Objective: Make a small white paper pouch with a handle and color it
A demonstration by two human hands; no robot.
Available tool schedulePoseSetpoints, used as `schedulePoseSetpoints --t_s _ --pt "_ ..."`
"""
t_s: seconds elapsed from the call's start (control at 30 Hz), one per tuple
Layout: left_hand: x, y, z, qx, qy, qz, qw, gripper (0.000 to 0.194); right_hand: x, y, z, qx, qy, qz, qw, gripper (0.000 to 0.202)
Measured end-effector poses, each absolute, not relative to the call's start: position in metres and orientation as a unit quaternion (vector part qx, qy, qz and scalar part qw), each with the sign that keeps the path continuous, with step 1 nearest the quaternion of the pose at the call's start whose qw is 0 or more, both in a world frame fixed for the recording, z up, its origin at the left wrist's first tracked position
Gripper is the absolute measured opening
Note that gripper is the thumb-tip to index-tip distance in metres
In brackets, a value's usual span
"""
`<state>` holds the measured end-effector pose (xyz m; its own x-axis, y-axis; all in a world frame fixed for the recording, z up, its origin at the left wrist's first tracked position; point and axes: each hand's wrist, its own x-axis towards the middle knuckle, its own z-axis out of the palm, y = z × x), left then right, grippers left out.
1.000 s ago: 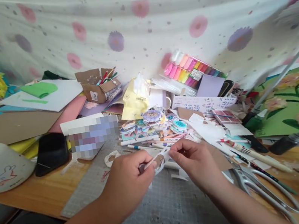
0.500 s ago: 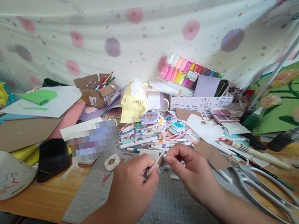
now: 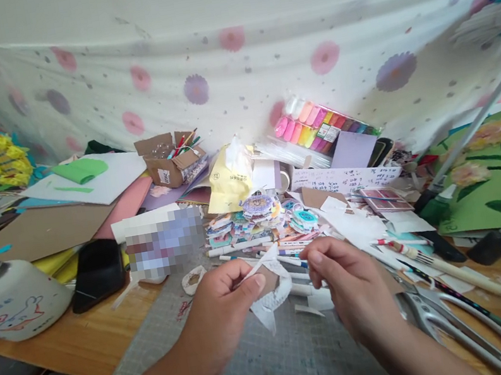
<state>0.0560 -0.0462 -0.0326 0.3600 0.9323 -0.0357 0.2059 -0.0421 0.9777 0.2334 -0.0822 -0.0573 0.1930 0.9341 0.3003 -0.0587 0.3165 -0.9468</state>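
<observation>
My left hand (image 3: 225,310) pinches a small piece of brown cardboard (image 3: 266,279) between thumb and fingers. White paper (image 3: 276,298) is folded around its edges, with loose points sticking out at top and bottom. My right hand (image 3: 351,289) is apart from it on the right, thumb and fingertips drawn together; whether anything is between them is hidden. Below both hands lies a grey cutting mat (image 3: 277,349). A white paper ring (image 3: 194,280) rests on the mat left of my left hand. Beside my right forearm are large metal-handled scissors (image 3: 449,314).
Behind the hands are white pens (image 3: 232,250) and a pile of paper cutouts (image 3: 237,225). A white jar (image 3: 20,303) and black phone (image 3: 96,274) stand left. A cardboard box (image 3: 172,162) and coloured clay pack (image 3: 316,122) are at the back; a brush (image 3: 450,263) lies right.
My right hand has come away from the paper-edged cardboard and moved right. My left hand has turned the piece so its brown face shows. The view has shifted slightly.
</observation>
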Motion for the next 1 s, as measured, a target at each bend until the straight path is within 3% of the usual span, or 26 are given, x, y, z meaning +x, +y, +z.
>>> schedulePoseSetpoints --t_s 0.13,0.63,1.0 --pt "0.055 -0.047 -0.037 0.587 0.419 0.353 0.596 0.024 0.23 -0.073 -0.063 -0.425 -0.469 0.539 0.556 0.035" --pt "0.058 -0.054 -0.03 0.631 0.469 0.343 0.514 0.028 0.22 -0.08 -0.06 -0.494 -0.488 0.454 0.558 0.024" --pt "0.059 -0.052 -0.03 0.61 0.439 0.351 0.558 0.026 0.219 -0.079 -0.064 -0.43 -0.442 0.533 0.58 0.033"
